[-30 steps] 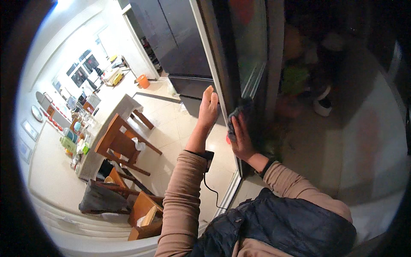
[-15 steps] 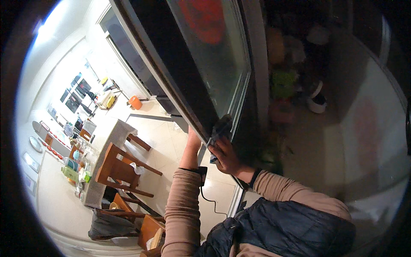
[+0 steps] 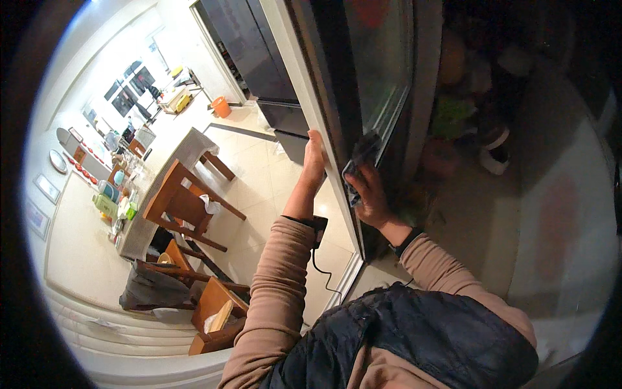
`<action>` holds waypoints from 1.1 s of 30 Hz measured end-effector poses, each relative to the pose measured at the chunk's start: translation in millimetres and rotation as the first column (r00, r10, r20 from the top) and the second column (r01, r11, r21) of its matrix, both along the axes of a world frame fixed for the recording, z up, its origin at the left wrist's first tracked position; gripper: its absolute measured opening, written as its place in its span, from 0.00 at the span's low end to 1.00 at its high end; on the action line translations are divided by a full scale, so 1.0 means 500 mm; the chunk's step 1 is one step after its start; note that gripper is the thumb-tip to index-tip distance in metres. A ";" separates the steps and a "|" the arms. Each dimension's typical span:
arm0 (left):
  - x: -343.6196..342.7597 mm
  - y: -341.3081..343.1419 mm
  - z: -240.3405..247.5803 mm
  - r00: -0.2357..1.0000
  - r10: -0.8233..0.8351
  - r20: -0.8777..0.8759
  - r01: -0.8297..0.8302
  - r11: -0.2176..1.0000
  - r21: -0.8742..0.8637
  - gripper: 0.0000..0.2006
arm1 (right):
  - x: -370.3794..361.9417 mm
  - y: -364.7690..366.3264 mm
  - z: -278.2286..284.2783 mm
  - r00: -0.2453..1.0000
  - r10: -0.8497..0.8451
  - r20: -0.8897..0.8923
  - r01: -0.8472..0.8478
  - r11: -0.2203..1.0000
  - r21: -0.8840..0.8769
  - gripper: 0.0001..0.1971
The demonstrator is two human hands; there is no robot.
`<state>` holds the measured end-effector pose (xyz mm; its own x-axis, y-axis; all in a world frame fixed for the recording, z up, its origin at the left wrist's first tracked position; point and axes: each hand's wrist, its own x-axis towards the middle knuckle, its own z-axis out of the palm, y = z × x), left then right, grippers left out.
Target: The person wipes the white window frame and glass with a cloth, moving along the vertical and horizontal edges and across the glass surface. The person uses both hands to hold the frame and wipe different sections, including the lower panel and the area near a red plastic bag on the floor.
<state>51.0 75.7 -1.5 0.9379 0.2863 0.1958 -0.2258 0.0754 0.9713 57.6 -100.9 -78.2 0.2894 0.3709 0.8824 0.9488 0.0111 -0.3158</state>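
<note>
While bright light fills the room on the left, a bench with a woven cover stands by the wall, with a green bottle and other small things on it. Next comes a brown wooden chair, tucked near the bench, and farther back sits an orange bucket. A small black box with a wire is on the person's left wrist.

Just above it, the left grip is up against the pale edge of a tall door, on the bright side. Its thumb points up, but some fingers are hidden, so I can't tell how far it is closed or if it really has hold of the edge.

Just across that edge, on the dark side, is the cloth. It lies up and to the left of the right palm, under the fingers, and its long way runs up and down — leaning to the right at the top. The right hand is the nearer one; the door edge comes between the cloth and the left hand. The cloth is dark grey, soft and bunched up, with a paler bit at the side.

The right grip is bent around the cloth, with its fingers a bit apart — it has the cloth against the door's dark frame. To the right is the door's dim glass, and far right there's a blurry red patch.
</note>
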 end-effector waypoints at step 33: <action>-0.174 0.026 0.011 0.999 -0.036 0.016 0.035 0.997 0.065 0.43 | -0.109 0.169 0.143 0.999 -0.035 0.035 0.030 0.990 0.139 0.31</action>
